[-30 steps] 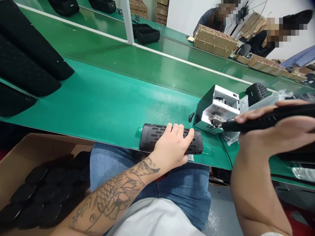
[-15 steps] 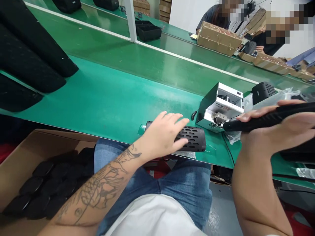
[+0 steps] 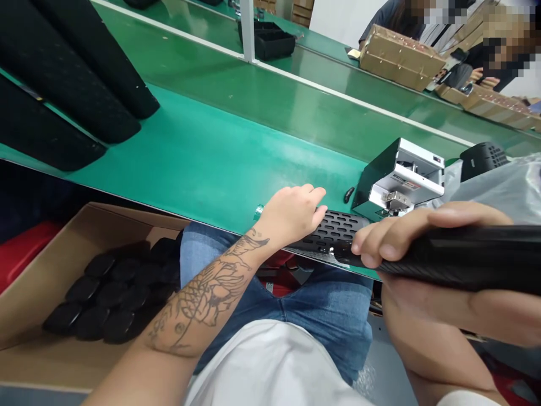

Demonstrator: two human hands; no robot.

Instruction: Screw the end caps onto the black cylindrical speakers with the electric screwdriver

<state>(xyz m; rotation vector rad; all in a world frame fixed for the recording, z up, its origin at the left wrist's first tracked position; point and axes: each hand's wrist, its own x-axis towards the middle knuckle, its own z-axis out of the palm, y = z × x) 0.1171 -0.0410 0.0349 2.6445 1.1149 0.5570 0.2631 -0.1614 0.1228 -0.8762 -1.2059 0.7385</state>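
Slotted black casing [image 3: 338, 228] by the desk edge, between two hands

The casing lies along the near edge of the green desk [image 3: 203, 163], in front of the seated person, its rows of slots facing up. The left hand [image 3: 291, 214] is over its left part, fingers loosely bent and thumb a little apart from them; whether it grips the casing or only rests there, I cannot tell. The right hand [image 3: 418, 231] is closed around a thick black tool [image 3: 465, 262], which is nearly level and points left. The narrow end of the tool is at the right part of the casing; contact between them cannot be made out.

A scrap of green tape [image 3: 259, 212] is stuck to the desk just beside the left wrist. Behind the casing stands a silver and black machine [image 3: 380, 175], with a small black piece [image 3: 349, 194] lying just to its left. Farther right are another slotted casing [image 3: 482, 159] and clear plastic wrap [image 3: 515, 189].

Tall black panels [image 3: 84, 67] lean into view at the far left. Below the desk, a cardboard box [image 3: 54, 361] holds rows of rounded black parts [image 3: 101, 316]. Across the way, two people sit behind a brown carton [image 3: 399, 56].
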